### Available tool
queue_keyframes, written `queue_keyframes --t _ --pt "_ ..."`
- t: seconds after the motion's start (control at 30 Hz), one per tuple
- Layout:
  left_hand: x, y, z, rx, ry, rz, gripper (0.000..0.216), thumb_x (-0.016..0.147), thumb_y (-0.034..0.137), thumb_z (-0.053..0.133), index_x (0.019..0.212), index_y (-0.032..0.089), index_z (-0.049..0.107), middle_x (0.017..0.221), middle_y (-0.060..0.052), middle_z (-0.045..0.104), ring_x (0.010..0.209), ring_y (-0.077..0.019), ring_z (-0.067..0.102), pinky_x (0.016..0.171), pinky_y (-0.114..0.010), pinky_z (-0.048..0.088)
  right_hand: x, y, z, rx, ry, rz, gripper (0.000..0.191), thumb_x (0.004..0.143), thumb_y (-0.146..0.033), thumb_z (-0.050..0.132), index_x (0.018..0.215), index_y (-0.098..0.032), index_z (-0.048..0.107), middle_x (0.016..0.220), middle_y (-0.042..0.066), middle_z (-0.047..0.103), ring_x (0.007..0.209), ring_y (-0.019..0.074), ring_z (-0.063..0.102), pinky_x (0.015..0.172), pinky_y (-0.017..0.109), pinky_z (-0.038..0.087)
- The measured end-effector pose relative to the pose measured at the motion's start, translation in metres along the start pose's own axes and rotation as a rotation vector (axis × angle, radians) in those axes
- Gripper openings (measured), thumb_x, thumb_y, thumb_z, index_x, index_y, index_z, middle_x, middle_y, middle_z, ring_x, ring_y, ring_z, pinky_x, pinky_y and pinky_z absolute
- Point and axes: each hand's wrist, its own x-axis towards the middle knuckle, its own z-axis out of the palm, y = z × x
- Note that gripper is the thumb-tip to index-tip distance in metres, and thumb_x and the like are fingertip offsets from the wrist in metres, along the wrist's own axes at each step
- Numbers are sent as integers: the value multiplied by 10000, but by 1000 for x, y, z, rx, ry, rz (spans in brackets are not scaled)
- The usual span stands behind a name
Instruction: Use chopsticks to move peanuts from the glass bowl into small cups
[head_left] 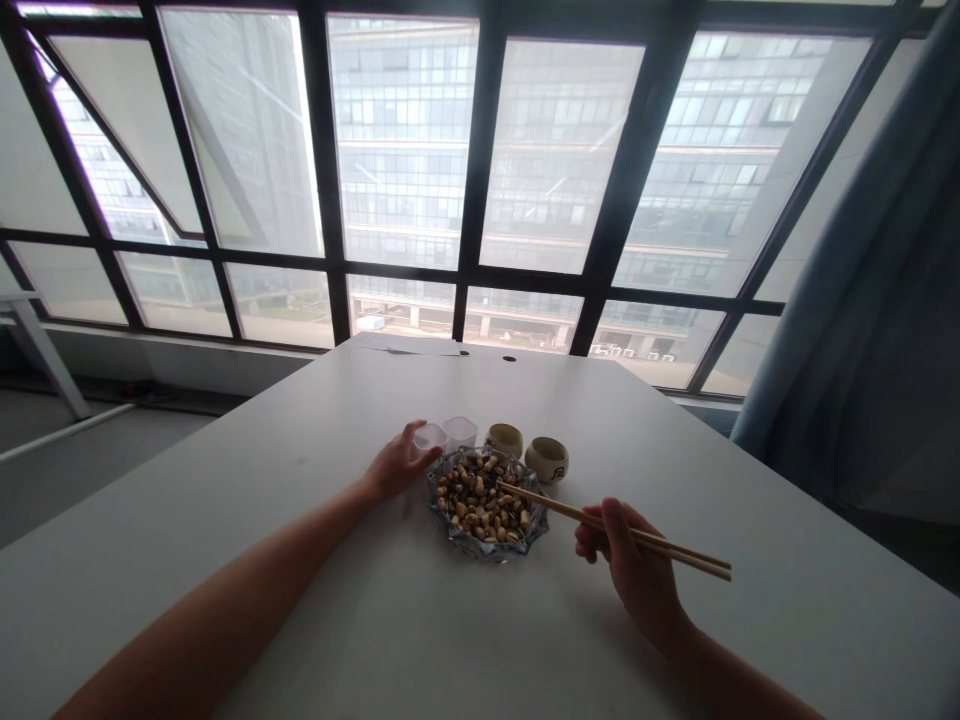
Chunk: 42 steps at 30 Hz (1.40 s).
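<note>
My right hand [630,560] grips a pair of wooden chopsticks [690,559], whose tips reach into the mixed nuts and seeds [480,500]. These fill a scalloped glass bowl [487,550] at the middle of the table. At the bowl's far left, my left hand [401,462] has its thumb and fingers around a small clear plastic cup [430,437]. A second clear plastic cup [460,432] stands just right of it. Behind the bowl to the right are two small beige ceramic cups, the left one [504,440] partly behind the rim and the right one [547,460] bearing a dark character.
The white table [337,620] stretches toward a large framed window [405,140]. Papers [405,346] lie at its far edge near two dark round holes. A blue-grey curtain [847,260] hangs at the right, and a white table leg [51,360] shows at the left.
</note>
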Motion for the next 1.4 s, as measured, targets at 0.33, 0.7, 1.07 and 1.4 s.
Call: queue_keyframes --t 0.33,0.7,1.07,1.4 --pt "2 -10 6 7 54 63 676 795 490 651 1358 173 450 1084 -133 692 942 -276 666 858 -433 519 -12 0 -15 -368 -430 -580 156 938 -334 601 890 -220 696 676 40 697 567 179 656 536 288 527" --pt "2 -5 3 5 236 214 547 734 228 681 1248 203 497 1292 -131 618 1227 -281 564 1039 -461 466 -8 2 -16 -428 -393 -576 161 949 -333 573 892 -222 675 689 43 691 578 182 655 554 294 538" --pt "1 -3 0 127 199 -99 689 721 278 683 1338 179 393 1230 -178 632 1135 -350 606 984 -517 444 -9 4 -9 -278 -274 -355 305 924 -467 608 800 -202 693 591 36 677 503 168 622 484 285 519" --pt "9 10 -16 108 269 -60 694 841 552 565 1379 153 385 1343 -198 560 1247 -348 529 1003 -504 434 4 -1 2 -18 -20 -19 536 732 -694 708 728 -160 662 524 51 658 421 168 608 379 262 476"
